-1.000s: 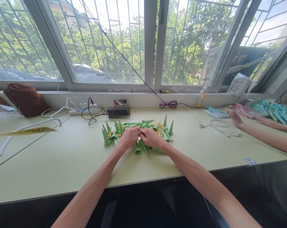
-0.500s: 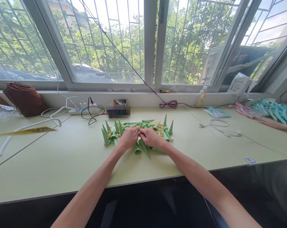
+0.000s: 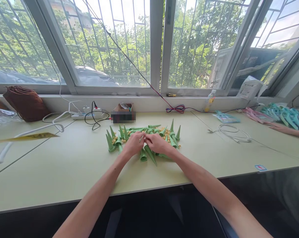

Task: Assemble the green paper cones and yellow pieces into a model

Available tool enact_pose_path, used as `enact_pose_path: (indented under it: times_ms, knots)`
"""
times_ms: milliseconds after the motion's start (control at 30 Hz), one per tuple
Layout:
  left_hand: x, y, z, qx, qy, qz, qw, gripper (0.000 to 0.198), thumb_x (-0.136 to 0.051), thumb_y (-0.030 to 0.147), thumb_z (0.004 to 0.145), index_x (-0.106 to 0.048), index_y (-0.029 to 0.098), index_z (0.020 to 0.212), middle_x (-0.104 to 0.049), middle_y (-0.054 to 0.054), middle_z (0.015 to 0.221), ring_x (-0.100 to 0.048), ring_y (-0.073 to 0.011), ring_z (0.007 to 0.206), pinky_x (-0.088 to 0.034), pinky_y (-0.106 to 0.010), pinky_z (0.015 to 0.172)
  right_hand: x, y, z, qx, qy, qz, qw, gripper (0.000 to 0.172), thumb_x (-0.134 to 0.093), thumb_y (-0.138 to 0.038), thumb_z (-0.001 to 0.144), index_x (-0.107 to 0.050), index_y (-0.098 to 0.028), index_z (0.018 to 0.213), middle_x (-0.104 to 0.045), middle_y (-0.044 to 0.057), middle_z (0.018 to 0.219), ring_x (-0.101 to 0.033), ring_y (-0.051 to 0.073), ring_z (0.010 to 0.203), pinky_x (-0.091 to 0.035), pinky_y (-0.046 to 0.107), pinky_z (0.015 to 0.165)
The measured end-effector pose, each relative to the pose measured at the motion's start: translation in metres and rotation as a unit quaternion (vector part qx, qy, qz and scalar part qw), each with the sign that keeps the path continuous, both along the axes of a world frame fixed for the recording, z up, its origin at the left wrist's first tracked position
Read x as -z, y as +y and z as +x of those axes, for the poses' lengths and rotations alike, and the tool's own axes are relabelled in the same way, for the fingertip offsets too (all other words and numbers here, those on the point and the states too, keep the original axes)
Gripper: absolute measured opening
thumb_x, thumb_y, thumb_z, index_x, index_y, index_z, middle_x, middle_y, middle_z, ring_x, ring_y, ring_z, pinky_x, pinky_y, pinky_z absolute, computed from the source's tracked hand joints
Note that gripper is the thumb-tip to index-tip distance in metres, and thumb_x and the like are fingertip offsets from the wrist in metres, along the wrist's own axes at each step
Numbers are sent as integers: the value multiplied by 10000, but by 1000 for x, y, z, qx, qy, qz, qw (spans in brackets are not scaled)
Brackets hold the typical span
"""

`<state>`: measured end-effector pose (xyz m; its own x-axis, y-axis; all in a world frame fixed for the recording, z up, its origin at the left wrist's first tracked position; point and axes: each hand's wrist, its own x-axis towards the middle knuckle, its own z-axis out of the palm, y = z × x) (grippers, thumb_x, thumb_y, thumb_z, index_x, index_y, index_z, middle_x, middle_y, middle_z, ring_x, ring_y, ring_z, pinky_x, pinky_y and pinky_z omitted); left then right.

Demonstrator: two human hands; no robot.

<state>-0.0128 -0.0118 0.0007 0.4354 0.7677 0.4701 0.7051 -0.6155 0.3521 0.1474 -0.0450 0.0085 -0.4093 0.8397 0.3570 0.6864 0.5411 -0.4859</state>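
Observation:
My left hand (image 3: pixel 135 142) and my right hand (image 3: pixel 154 142) meet over the middle of a pile of green plastic cone-shaped spikes. My left hand is closed on a green spike (image 3: pixel 140 138), of which only a sliver shows between the fingers. The fingertips of my right hand are pinched against it; what they hold is hidden. Several spikes lie around, some upright like one spike (image 3: pixel 110 145), others on their sides, like the long spike (image 3: pixel 150 155) and an open-ended spike (image 3: pixel 143 156) near my wrists. Small yellowish pieces (image 3: pixel 166 135) are scattered among them.
Behind the pile stand a small open box (image 3: pixel 123 114) and a power strip (image 3: pixel 88 115) with cables. A coiled white cable (image 3: pixel 235 132), a bottle (image 3: pixel 209 100) and bagged teal items (image 3: pixel 286 114) are at the right. A brown bag (image 3: pixel 26 104) and white tube (image 3: pixel 27 132) occupy the left.

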Motion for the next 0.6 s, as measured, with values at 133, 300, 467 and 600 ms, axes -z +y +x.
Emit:
enact_pose_path:
  times_ms: [133, 300, 467, 600]
  knots:
    - [1, 1, 0, 0, 0, 1, 1000, 267, -419, 238, 905, -668, 186, 825, -582, -52, 773, -542, -173, 676, -405, -282, 647, -2, -1, -1, 4, -4, -6, 1000, 247, -413, -143, 928, -600, -149, 766, -583, 29, 673, -441, 127, 596, -311, 239, 597]
    - [1, 1, 0, -3, 8, 4, 1000, 261, -420, 228, 902, -658, 185, 806, -584, -56, 777, -538, -174, 675, -397, -281, 640, -3, -2, -1, 4, -5, -8, 1000, 250, -409, -145, 930, -604, -149, 773, -582, 28, 672, -437, 128, 595, -314, 242, 603]
    - [0, 0, 0, -4, 13, 3, 1000, 264, -413, 220, 906, -660, 185, 819, -585, -58, 786, -556, -182, 708, -406, -285, 662, -2, -2, 0, 4, -6, -4, 1000, 249, -409, -150, 932, -589, -153, 761, -575, 25, 672, -434, 126, 596, -310, 241, 601]
    - [-1, -1, 0, -5, 14, 3, 1000, 266, -415, 217, 904, -668, 189, 825, -587, -57, 784, -563, -183, 711, -416, -286, 668, -1, -1, 0, 3, -10, 2, 1000, 243, -412, -149, 931, -587, -153, 762, -570, 22, 667, -428, 123, 588, -310, 238, 597]
